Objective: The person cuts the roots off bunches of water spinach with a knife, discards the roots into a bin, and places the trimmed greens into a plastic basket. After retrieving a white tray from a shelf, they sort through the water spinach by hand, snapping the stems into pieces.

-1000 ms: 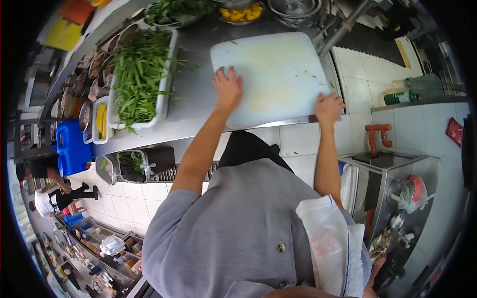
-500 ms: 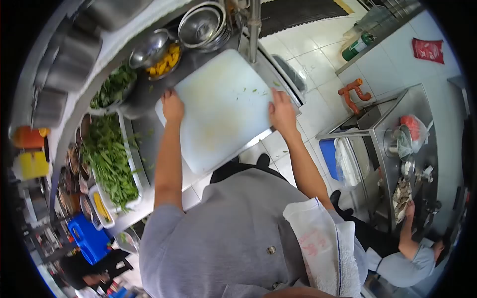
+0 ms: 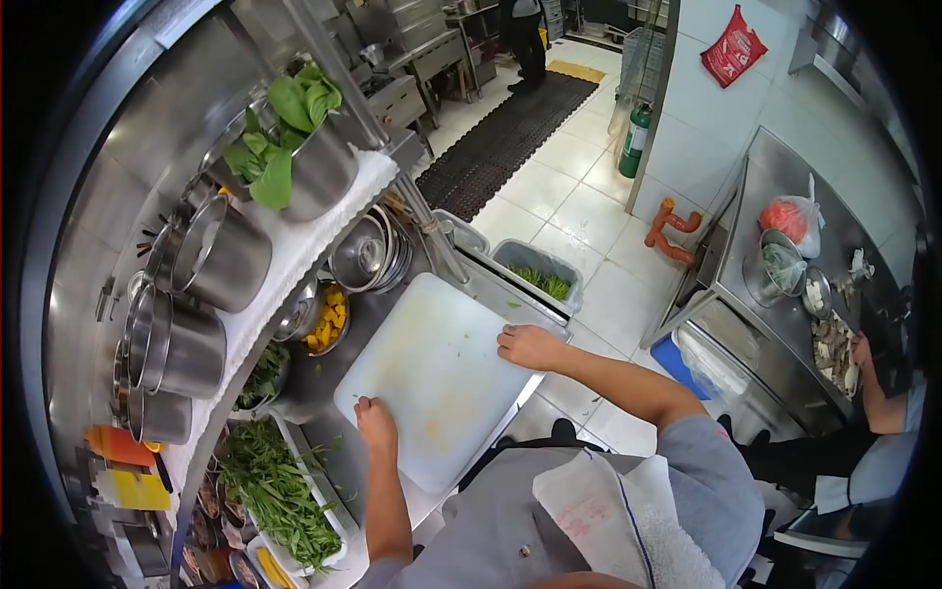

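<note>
A white cutting board (image 3: 437,378) lies on the steel counter, faintly stained yellow, with a few green scraps on it. My left hand (image 3: 377,426) is closed at its lower left edge, fingertips curled over the rim. At the right corner, my right hand (image 3: 530,348) is closed on the edge with bent fingers. Left of the board stands a white tray (image 3: 339,520) heaped with cut green leaves (image 3: 275,486). Beyond the board's upper left side is a metal bowl of yellow-orange chunks (image 3: 327,322), near stacked steel bowls (image 3: 365,250).
A shelf (image 3: 294,280) with steel pots (image 3: 228,257) and leafy greens (image 3: 285,137) overhangs the counter's left. A grey bin (image 3: 540,257) holding greens stands past the counter edge. At right, another person's hand (image 3: 862,348) reaches over a second steel counter (image 3: 751,211).
My view has swung upward, bringing the shelf pots, floor mat and bin of greens into sight. The board appears lower in view, with both hands still at its edges.
</note>
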`<state>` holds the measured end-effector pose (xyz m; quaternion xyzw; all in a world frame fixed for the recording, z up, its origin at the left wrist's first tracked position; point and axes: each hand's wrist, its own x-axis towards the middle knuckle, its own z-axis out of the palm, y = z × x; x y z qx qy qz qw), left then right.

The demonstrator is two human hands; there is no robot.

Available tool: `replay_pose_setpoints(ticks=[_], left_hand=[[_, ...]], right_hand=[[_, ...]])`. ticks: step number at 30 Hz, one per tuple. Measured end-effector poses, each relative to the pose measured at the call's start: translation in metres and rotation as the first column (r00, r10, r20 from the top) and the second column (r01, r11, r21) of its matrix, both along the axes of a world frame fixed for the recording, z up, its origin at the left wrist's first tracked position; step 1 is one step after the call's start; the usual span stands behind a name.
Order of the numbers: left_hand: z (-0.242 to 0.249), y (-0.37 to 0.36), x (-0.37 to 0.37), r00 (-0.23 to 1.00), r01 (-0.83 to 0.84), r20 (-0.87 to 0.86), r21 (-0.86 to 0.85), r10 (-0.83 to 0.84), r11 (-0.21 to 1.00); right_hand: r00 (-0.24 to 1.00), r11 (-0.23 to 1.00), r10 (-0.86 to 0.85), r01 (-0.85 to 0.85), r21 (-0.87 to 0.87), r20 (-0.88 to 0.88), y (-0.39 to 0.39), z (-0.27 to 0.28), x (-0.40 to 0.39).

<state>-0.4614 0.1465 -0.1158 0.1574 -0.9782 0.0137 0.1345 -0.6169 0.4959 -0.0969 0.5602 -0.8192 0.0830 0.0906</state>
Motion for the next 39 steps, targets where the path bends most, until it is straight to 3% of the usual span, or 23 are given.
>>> replay_pose_setpoints(ticks=[3, 5, 7, 9, 12, 15, 16, 18, 21, 22, 24, 25, 26, 27, 29, 30, 31, 32, 33, 34, 35, 37, 39], left_hand=[[0.008, 0.019, -0.012, 0.999, -0.012, -0.044, 0.203, 0.021, 0.979], [0.024, 0.041, -0.039, 0.982, 0.138, -0.173, 0.350, -0.080, 0.926], [0.043, 0.075, -0.071, 0.968, 0.201, -0.223, 0.394, -0.119, 0.897], [0.053, 0.106, -0.109, 0.930, 0.346, -0.265, 0.405, -0.253, 0.846], [0.072, 0.165, -0.167, 0.884, 0.467, -0.262, 0.444, -0.388, 0.765], [0.066, 0.220, -0.213, 0.785, 0.596, -0.448, 0.356, -0.429, 0.719], [0.061, 0.230, -0.222, 0.797, 0.570, -0.444, 0.329, -0.410, 0.752], [0.084, 0.241, -0.212, 0.886, 0.433, -0.125, 0.567, -0.447, 0.700], [0.055, 0.239, -0.174, 0.893, 0.449, -0.264, 0.559, -0.363, 0.697], [0.058, 0.234, -0.151, 0.910, 0.414, -0.241, 0.572, -0.337, 0.708], [0.054, 0.216, -0.104, 0.913, 0.408, -0.264, 0.565, -0.311, 0.717], [0.058, 0.208, -0.077, 0.887, 0.447, -0.374, 0.539, -0.272, 0.714], [0.061, 0.201, -0.047, 0.842, 0.498, -0.476, 0.506, -0.253, 0.704], [0.061, 0.190, -0.018, 0.875, 0.435, -0.442, 0.539, -0.197, 0.722], [0.064, 0.172, 0.039, 0.925, 0.291, -0.377, 0.645, -0.037, 0.706], [0.068, 0.167, 0.067, 0.937, 0.204, -0.342, 0.715, 0.079, 0.669], [0.070, 0.163, 0.092, 0.938, 0.089, -0.285, 0.747, 0.196, 0.659], [0.071, 0.161, 0.117, 0.921, -0.028, -0.225, 0.775, 0.317, 0.631], [0.067, 0.157, 0.141, 0.904, -0.042, -0.239, 0.776, 0.356, 0.629], [0.061, 0.153, 0.164, 0.894, -0.128, -0.199, 0.747, 0.403, 0.653], [0.055, 0.150, 0.185, 0.878, -0.213, -0.159, 0.716, 0.451, 0.665], [0.044, 0.148, 0.228, 0.851, -0.196, -0.214, 0.717, 0.479, 0.669], [0.036, 0.147, 0.270, 0.824, -0.183, -0.266, 0.710, 0.500, 0.680]], right_hand=[[0.999, 0.991, -0.033, 0.034, -0.127, 0.009, 0.013, -0.010, -0.012], [0.997, 0.985, -0.062, 0.068, -0.161, 0.045, 0.022, -0.009, -0.024], [0.944, 0.883, -0.265, 0.319, -0.344, 0.196, 0.033, -0.003, -0.048], [0.834, 0.766, -0.465, 0.547, -0.337, 0.297, 0.046, 0.004, -0.071], [0.728, 0.650, -0.481, 0.670, -0.358, 0.488, 0.064, -0.004, -0.108], [0.854, 0.626, -0.430, 0.517, -0.584, 0.294, 0.078, -0.020, -0.120], [0.793, 0.605, -0.427, 0.608, -0.514, 0.434, 0.083, -0.013, -0.117], [0.716, 0.511, -0.385, 0.691, -0.511, 0.582, 0.096, -0.024, -0.105], [0.536, 0.304, -0.241, 0.834, -0.461, 0.809, 0.127, -0.066, -0.078], [0.635, 0.334, -0.359, 0.772, -0.541, 0.684, 0.139, -0.057, -0.057], [0.502, 0.251, -0.246, 0.859, -0.446, 0.829, 0.160, -0.073, -0.030], [0.336, 0.293, -0.341, 0.925, -0.241, 0.878, 0.175, -0.079, -0.016], [0.398, 0.314, -0.265, 0.897, -0.312, 0.878, 0.199, -0.143, -0.016], [0.277, 0.341, -0.235, 0.921, -0.188, 0.932, 0.198, -0.137, 0.008], [0.135, 0.492, -0.314, 0.869, 0.040, 0.940, 0.221, -0.220, 0.035], [0.309, 0.638, -0.547, 0.756, 0.148, 0.778, 0.215, -0.222, 0.059], [0.212, 0.649, -0.510, 0.731, 0.211, 0.834, 0.205, -0.244, 0.081], [0.380, 0.760, -0.501, 0.624, 0.185, 0.778, 0.196, -0.270, 0.106], [0.493, 0.892, -0.446, 0.311, 0.328, 0.747, 0.159, -0.252, 0.132], [0.522, 0.865, -0.501, 0.286, 0.411, 0.691, 0.141, -0.227, 0.152], [0.586, 0.867, -0.444, 0.091, 0.489, 0.678, 0.145, -0.337, 0.160], [0.649, 0.794, -0.334, -0.197, 0.575, 0.684, 0.134, -0.403, 0.173], [0.684, 0.735, -0.307, -0.271, 0.622, 0.662, 0.091, -0.352, 0.180]])
